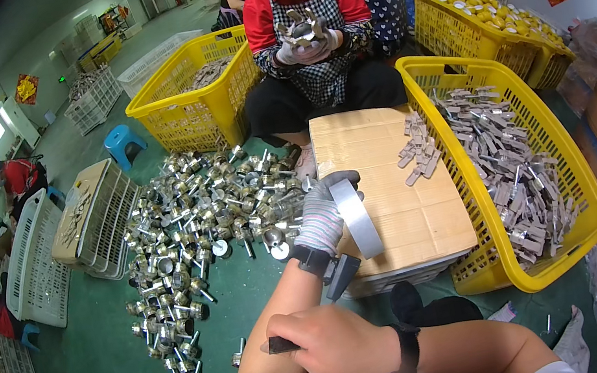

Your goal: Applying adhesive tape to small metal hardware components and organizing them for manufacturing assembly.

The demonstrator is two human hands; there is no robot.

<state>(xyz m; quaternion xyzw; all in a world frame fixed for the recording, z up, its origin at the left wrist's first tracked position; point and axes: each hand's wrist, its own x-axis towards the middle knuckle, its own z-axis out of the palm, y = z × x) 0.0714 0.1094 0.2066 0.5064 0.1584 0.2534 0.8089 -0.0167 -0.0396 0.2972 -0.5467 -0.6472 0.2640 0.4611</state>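
Note:
My left hand (320,216), in a striped knit glove with grey fingertips, reaches forward beside the cardboard-topped stand (398,209). Its fingers are closed on a wide grey ring like a roll of tape (358,220), tilted over the cardboard's near left part. A dark strap with a small dark block sits at my left wrist. Ungloved, my right hand (334,344) is closed over my left forearm, with a small dark flat piece (282,344) poking out of its fingers. On the cardboard's right side lie several grey metal strips (418,149).
A pile of metal cup-shaped parts with stems (194,229) spreads over the green floor at left. Right of the stand is a yellow basket (523,283) of metal strips. Opposite, a person (307,33) in gloves holds a pronged metal part (301,28). A blue stool (123,143) stands behind.

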